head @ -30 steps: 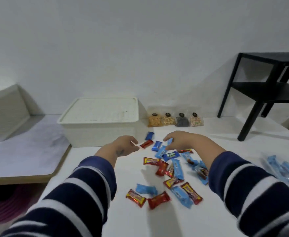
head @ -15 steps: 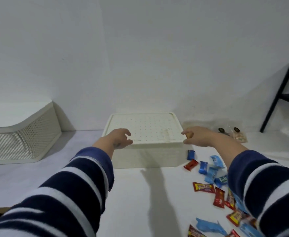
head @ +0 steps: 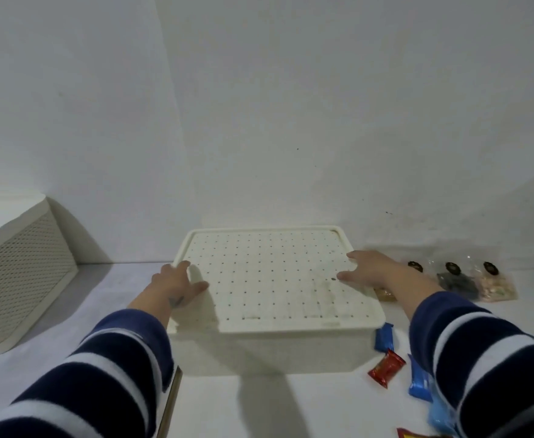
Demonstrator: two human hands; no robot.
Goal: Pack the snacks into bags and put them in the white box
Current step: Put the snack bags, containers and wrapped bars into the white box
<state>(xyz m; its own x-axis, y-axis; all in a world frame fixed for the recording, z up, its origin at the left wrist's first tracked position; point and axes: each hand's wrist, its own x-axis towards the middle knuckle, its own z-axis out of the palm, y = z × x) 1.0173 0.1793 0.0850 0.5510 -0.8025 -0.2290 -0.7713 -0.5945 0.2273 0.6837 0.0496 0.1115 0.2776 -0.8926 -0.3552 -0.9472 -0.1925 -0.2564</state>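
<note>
White table (head: 291, 406) against bare grey wall (head: 291, 105), lidded white box (head: 269, 311) between the hands, left hand (head: 174, 286) and right hand (head: 370, 271) spread wide on its lid edges, holding nothing, wrapped snacks (head: 387, 368) beside right forearm, perforated basket (head: 22, 279) beyond left hand.

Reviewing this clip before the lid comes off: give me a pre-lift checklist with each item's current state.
1. Left hand at lid's left edge: ok.
2. Right hand at right edge: ok.
3. Both hands empty, fingers spread: ok.
4. Lid top bare of items: ok.
5. Firm grip under the rim: cannot tell.
6. Blue snack touching white box corner: cannot tell.
</note>
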